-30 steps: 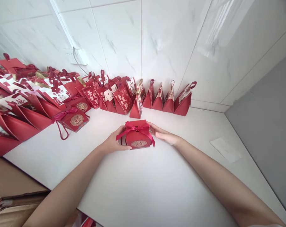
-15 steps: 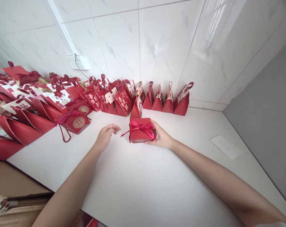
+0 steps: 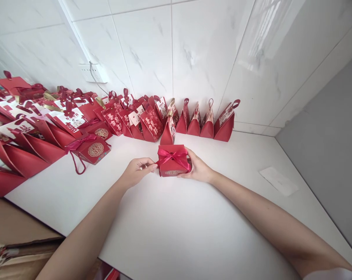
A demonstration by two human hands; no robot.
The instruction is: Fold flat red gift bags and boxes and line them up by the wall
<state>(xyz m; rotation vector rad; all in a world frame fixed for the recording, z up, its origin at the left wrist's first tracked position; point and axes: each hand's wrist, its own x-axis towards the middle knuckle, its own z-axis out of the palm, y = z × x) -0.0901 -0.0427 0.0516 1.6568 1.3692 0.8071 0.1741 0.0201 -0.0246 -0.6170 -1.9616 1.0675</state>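
Observation:
A small red gift box (image 3: 173,168) with a gold emblem stands in front of me on the white table (image 3: 182,229). A shiny crimson ribbon (image 3: 173,156) is tied in a bow across its top. My right hand (image 3: 198,168) grips the box from its right side, thumb in front and fingers behind. At the left side, my left hand (image 3: 141,169) pinches the loose end of the ribbon between thumb and fingertips. Part of the box's right end is hidden by my right hand.
Red gift bags (image 3: 152,123) line the tiled wall, with a dense group at left. Two similar ribboned boxes lie left, the nearer gift box (image 3: 94,149) having a rope handle. A white paper (image 3: 278,181) lies right. An open cardboard box (image 3: 21,229) sits lower left.
My left hand has moved right to the box and closed on the ribbon's end. My right hand stays on the box. The view has shifted slightly.

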